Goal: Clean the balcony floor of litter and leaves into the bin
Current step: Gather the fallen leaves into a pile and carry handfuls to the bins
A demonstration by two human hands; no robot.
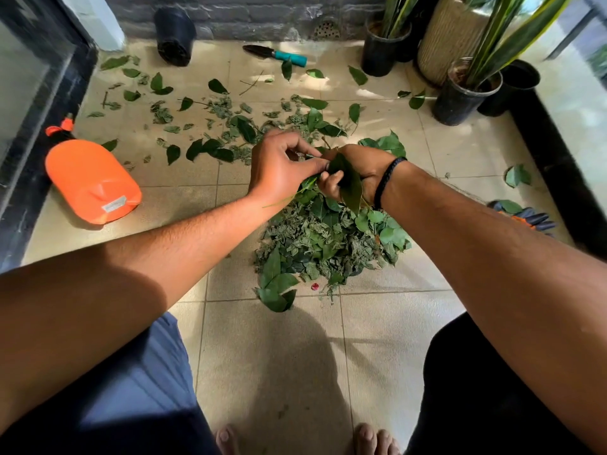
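Right hand (356,178) is curled around a bunch of green leaves (348,183), and the left hand (282,169) pinches at the same bunch, perhaps one leaf only. Just below them lies a leaf pile (325,244) on the tiled floor (279,356); loose leaves (210,149) are scattered beyond, near an orange sprayer (88,182).

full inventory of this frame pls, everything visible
leaf pile: 1, green, floor centre, below the hands
loose leaves: many, green, scattered beyond the pile
sprayer bottle: 1, orange, lying at left
trowel: 1, teal handle, by far wall
empty pot: 1, black, tipped over, far left
potted plants: several, black pots, far right
gloves: dark and orange, right edge
left hand: pinches leaves
right hand: grips leaves
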